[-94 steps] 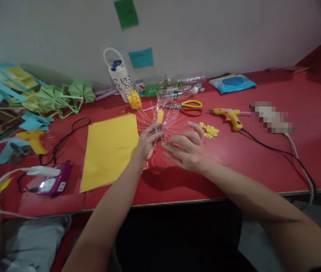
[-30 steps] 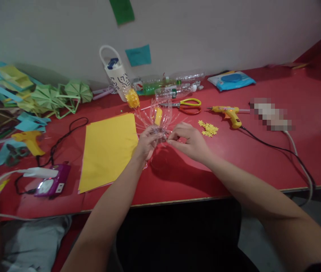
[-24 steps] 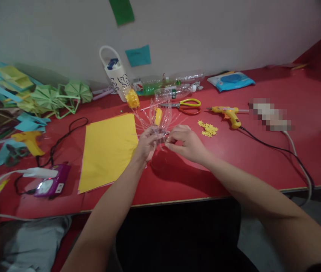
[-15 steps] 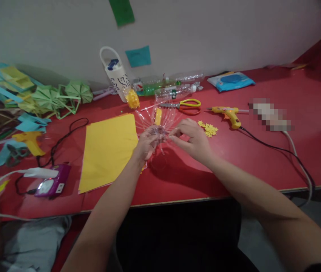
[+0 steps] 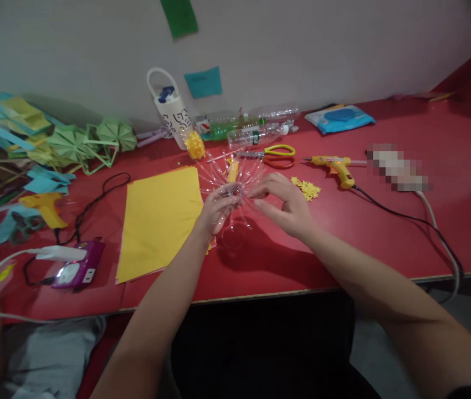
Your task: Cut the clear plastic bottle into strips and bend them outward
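Note:
My left hand (image 5: 214,209) is closed around the middle of a clear plastic bottle piece (image 5: 235,190) that is cut into many thin strips. The strips fan out on all sides like a flower. At the right side of the fan is my right hand (image 5: 283,202), its thumb and index finger a little apart among the strips. I see no strip gripped between them, though the clear plastic is hard to make out. Behind the fan, a small yellow piece (image 5: 233,169) shows through the strips. Scissors (image 5: 272,155) with yellow and red handles lie just beyond.
Yellow paper sheets (image 5: 158,227) lie left of my hands; yellow paper stars (image 5: 308,189) lie to the right. A yellow glue gun (image 5: 335,166) trails its cord rightward. Plastic bottles (image 5: 256,134) and a white cup holder (image 5: 173,119) stand near the wall. A purple power socket (image 5: 81,266) sits left.
My right thumb has parted from the index finger and the hand has shifted slightly right. The strips are spread more widely, and my left hand keeps its hold.

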Demonstrator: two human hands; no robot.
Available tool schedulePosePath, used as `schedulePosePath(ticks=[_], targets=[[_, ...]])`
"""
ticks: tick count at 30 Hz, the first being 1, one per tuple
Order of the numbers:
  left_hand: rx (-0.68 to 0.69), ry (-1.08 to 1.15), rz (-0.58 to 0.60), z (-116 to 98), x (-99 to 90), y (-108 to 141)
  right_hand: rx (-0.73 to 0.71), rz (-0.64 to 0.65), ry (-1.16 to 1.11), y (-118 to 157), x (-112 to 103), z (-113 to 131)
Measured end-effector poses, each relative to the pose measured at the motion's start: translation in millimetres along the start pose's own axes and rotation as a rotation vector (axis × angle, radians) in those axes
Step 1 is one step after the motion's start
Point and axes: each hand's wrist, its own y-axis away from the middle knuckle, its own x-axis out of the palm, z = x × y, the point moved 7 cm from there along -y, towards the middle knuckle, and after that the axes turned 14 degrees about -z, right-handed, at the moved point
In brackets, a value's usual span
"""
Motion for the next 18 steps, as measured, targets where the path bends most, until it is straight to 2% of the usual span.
schedulePosePath(ticks=[5,10,14,18], targets=[[-0.037,0.024,-0.037,1.7,-2.0,-0.6,0.107,-0.063,0.007,-2.2,-5.2,-8.9],[-0.041,0.044,-0.024,0.7,-2.6,0.0,0.196,-0.016,-0.022,-0.2,0.8,-19.0],[-0.047,0.035,0.009,1.1,-0.6,0.3,0.234,-0.018,-0.007,1.4,1.6,-20.3],[-0.096,0.028,-0.02,4.7,-0.5,0.6,0.242,-0.037,0.023,1.6,0.5,-20.1]])
